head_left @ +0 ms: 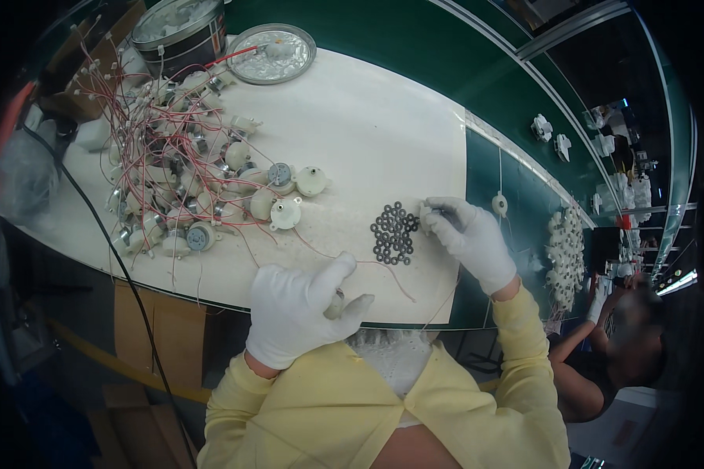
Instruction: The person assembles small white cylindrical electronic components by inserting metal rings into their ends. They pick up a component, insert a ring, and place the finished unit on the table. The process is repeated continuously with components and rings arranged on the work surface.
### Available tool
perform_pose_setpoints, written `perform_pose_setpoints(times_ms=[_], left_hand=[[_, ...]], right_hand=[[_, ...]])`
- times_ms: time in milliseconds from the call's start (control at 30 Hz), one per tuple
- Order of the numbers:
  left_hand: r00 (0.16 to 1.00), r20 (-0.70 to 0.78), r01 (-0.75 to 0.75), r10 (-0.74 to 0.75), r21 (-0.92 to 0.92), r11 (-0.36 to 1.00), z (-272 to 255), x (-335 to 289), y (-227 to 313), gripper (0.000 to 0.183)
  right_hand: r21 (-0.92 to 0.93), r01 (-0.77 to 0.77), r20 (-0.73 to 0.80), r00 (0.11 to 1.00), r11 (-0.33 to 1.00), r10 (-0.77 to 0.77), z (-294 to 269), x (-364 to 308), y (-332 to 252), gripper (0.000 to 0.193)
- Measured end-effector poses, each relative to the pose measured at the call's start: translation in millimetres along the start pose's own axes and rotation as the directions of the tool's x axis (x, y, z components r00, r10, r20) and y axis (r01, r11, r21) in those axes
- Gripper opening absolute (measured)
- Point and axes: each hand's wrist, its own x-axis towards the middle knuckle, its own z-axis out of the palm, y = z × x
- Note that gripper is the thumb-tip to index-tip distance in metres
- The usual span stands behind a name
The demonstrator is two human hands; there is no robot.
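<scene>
right fingers (444, 227) nearly together beside dark rings (394, 234)

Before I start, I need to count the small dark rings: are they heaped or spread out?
Spread out: the dark rings lie flat beside the right hand, many holes visible.

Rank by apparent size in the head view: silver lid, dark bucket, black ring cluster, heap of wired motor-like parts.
1. Heap of wired motor-like parts
2. Dark bucket, silver lid: too alike to rank
3. Black ring cluster

Rm beyond rings (393, 234), motors (237, 155) L
</scene>
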Motion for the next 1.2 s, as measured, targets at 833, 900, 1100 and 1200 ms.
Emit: perform_pose_setpoints(times_ms=[833,900,1100,1200], left_hand=[[0.997,0.031,-0.071,0.068,0.086,0.994,7,-3,-4,0.051],[0.996,0.054,-0.07,0.066,0.079,0.994,7,-6,-3,0.053],[0.991,0.129,-0.064,0.044,0.151,0.986,1,-4,4,0.053],[0.988,0.126,-0.107,0.087,0.162,0.981,5,-5,-3,0.052]], right_hand=[[-0.695,0.183,-0.078,0.942,0.695,-0.326,-6,-10,-7,0.024],[-0.722,0.117,-0.101,0.957,0.682,-0.271,-13,-29,1,0.025],[-0.781,0.047,-0.19,0.932,0.623,-0.308,-19,-74,17,0.03],[-0.829,0.029,-0.153,0.949,0.558,-0.277,-15,-82,19,0.028]])
